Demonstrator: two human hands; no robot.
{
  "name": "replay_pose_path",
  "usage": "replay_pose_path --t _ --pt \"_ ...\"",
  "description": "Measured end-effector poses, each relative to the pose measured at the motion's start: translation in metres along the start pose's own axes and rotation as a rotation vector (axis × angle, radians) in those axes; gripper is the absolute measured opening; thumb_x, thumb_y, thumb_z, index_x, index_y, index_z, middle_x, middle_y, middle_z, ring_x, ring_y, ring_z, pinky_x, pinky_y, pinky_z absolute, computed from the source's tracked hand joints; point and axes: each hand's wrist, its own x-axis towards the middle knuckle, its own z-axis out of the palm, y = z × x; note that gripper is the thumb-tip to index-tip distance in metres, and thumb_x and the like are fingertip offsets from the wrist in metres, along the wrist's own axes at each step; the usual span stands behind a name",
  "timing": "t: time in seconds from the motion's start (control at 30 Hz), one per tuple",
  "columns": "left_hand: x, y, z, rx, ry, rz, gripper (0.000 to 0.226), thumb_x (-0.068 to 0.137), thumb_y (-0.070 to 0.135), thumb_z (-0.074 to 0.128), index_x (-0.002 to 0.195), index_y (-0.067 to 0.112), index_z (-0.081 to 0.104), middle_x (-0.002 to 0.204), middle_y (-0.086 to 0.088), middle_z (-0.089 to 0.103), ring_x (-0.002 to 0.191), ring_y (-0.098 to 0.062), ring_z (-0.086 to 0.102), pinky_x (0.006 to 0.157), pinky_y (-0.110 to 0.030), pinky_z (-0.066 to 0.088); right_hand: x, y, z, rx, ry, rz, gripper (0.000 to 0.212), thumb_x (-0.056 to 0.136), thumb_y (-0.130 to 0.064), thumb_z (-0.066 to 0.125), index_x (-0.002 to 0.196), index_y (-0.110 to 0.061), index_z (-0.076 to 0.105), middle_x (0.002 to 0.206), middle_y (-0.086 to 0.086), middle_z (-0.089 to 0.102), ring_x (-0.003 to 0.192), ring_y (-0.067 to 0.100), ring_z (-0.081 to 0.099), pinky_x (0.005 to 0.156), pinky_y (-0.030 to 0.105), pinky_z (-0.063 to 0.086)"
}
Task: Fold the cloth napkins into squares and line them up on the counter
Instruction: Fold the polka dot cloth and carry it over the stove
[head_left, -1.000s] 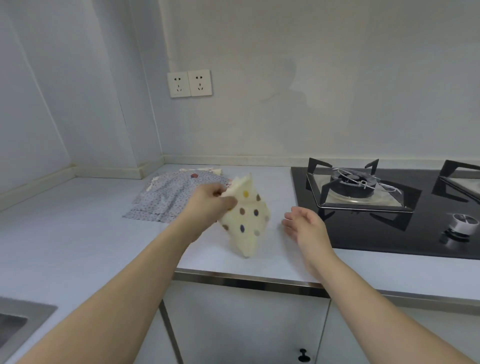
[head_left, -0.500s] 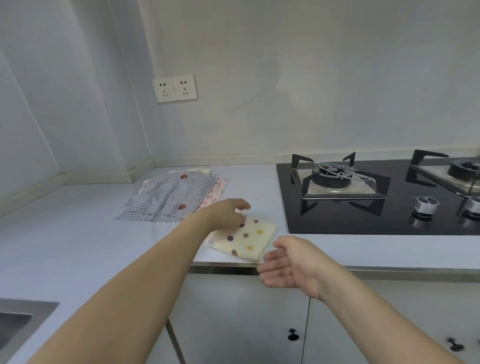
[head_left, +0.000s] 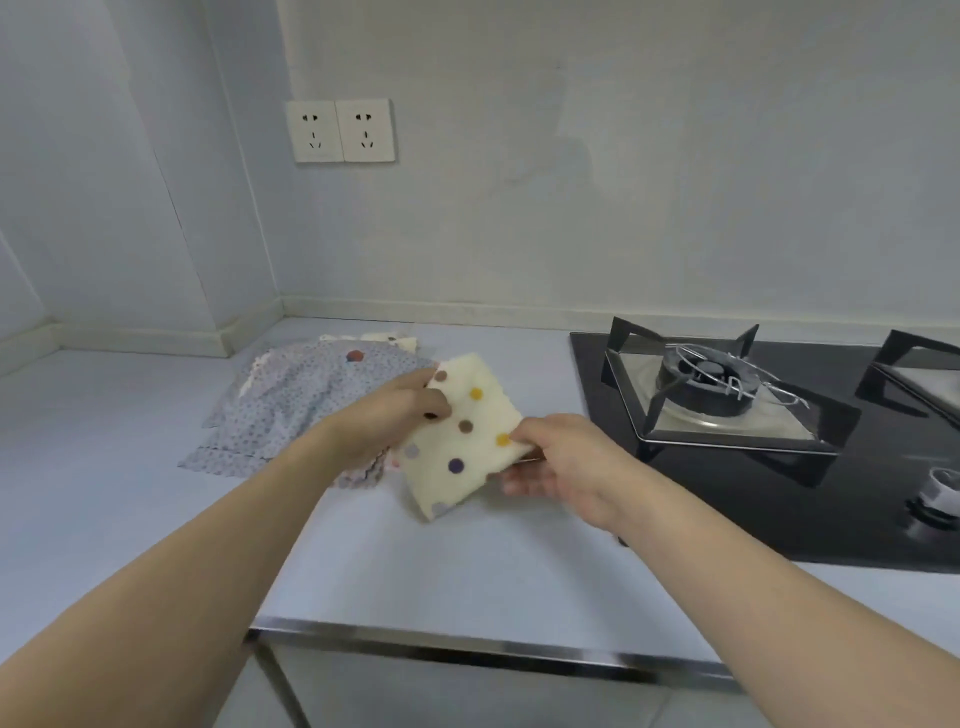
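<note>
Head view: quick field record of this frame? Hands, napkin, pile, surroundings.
left hand: pinches dotted napkin's left edge
right hand: grips its right edge, thumb on top
dotted napkin: cream, folded to a square
napkin pile: unfolded, grey floral on top, on counter behind left hand
gas hob: right of napkin
wall sockets: above pile

napkin pile (head_left: 291, 405): part behind left hand (head_left: 395, 415) | right burner (head_left: 919, 374): cropped

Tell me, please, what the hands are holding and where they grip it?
Both hold the folded dotted napkin: left hand pinches its left edge, right hand its right edge.
</note>
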Motion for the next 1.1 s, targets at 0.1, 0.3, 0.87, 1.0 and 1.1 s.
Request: replay_pose_path --t 0.1,0.3,0.87,1.0,1.1 --pt "0.013 0.002 -0.004 -0.138 0.041 -0.053 0.017 0.096 0.033 0.052 0.110 0.026 0.060 0.114 -0.007 0.070 0.103 -0.027 0.067 0.095 -0.047 0.051 0.019 -0.021 0.002 0.082 0.045 0.026 0.011 0.094 -0.005 0.050 0.090 -0.003 0.061 0.076 0.013 0.068 0.062 0.024 0.064 0.059 0.031 0.055" --pt "0.001 0.094 0.024 0.013 0.101 -0.165 0.035 0.099 0.040 0.041 0.110 0.008 0.052 0.106 -0.010 0.060 0.090 -0.018 0.056 0.082 -0.033 0.046 -0.028 -0.099 -0.025 0.021 0.300 0.145 0.025 0.098 -0.002 0.039 0.086 -0.011 0.059 0.095 0.013 0.065 0.082 0.023 0.061 0.083 0.041 0.056" --pt "0.044 0.325 0.307 -0.126 -0.076 -0.110 0.016 0.102 0.024 0.036 0.110 0.020 0.050 0.096 -0.003 0.058 0.081 -0.018 0.056 0.069 -0.034 0.050 -0.161 -0.180 -0.316 0.195 0.833 0.039 0.032 0.094 -0.012 0.048 0.125 -0.020 0.049 0.121 0.001 0.053 0.100 0.017 0.055 0.074 0.029 0.048" --pt "0.071 0.372 0.381 -0.163 -0.066 -0.073 0.016 0.102 0.023 0.036 0.106 0.018 0.051 0.092 -0.004 0.060 0.079 -0.019 0.058 0.061 -0.033 0.050 -0.180 -0.181 -0.400 0.470 0.686 0.024 0.025 0.098 -0.017 0.049 0.121 -0.010 0.055 0.112 0.011 0.068 0.100 0.029 0.067 0.085 0.044 0.056" --pt "0.087 0.399 0.420 -0.171 -0.081 -0.066 0.019 0.103 0.024 0.035 0.112 0.017 0.050 0.094 -0.003 0.060 0.078 -0.017 0.059 0.057 -0.028 0.046 -0.188 -0.180 -0.448 0.528 0.584 0.061 0.021 0.098 -0.014 0.047 0.114 -0.008 0.060 0.109 0.013 0.071 0.102 0.030 0.067 0.080 0.041 0.057"
